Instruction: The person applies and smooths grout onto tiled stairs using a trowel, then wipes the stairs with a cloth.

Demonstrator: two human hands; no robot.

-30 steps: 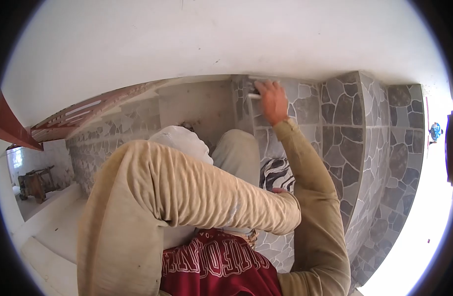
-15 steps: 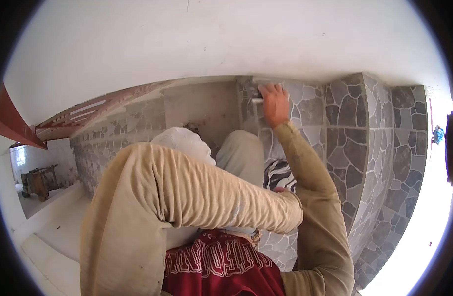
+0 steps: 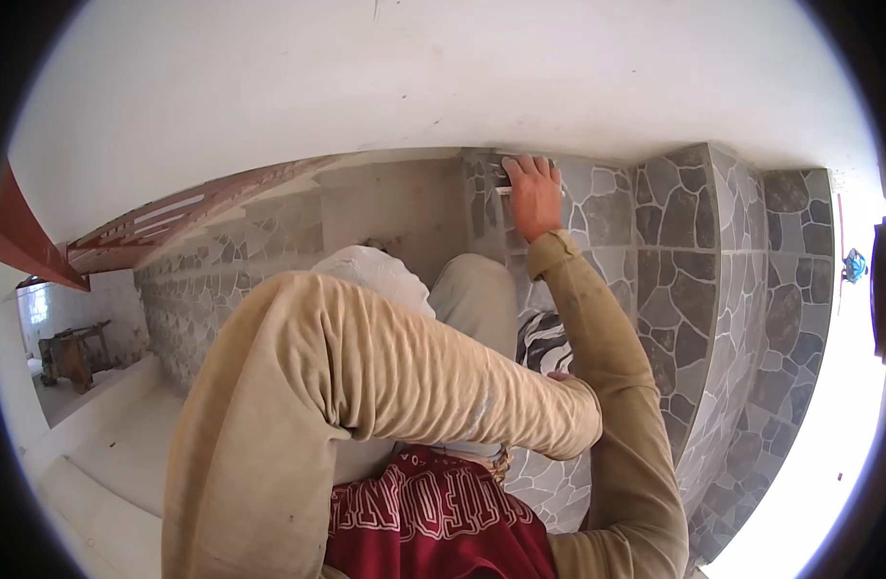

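My right hand (image 3: 537,200) reaches to the top of the stone-patterned tiles (image 3: 605,214), close under the white wall. Its fingers bend over a thin, pale, straight-edged piece (image 3: 504,190), most of which the hand covers. My left arm (image 3: 433,362) crosses in front of my body, its cuff against my right forearm. Only a little of my left hand (image 3: 559,375) shows past that cuff, and its fingers are hidden. Beside it lies a black-and-white striped thing (image 3: 543,340), partly covered by my arms.
A white wall (image 3: 443,77) rises ahead. Tiled steps (image 3: 269,227) and a reddish railing (image 3: 163,217) run off to the left. Tiled corners (image 3: 718,203) jut out at right, beside a bright opening. My bent knees (image 3: 474,294) are close below the tiles. A wooden stand (image 3: 71,357) is far left.
My right hand has shifted slightly upward on the tiles, and its fingers look straighter. My left sleeve has moved a little to the right.
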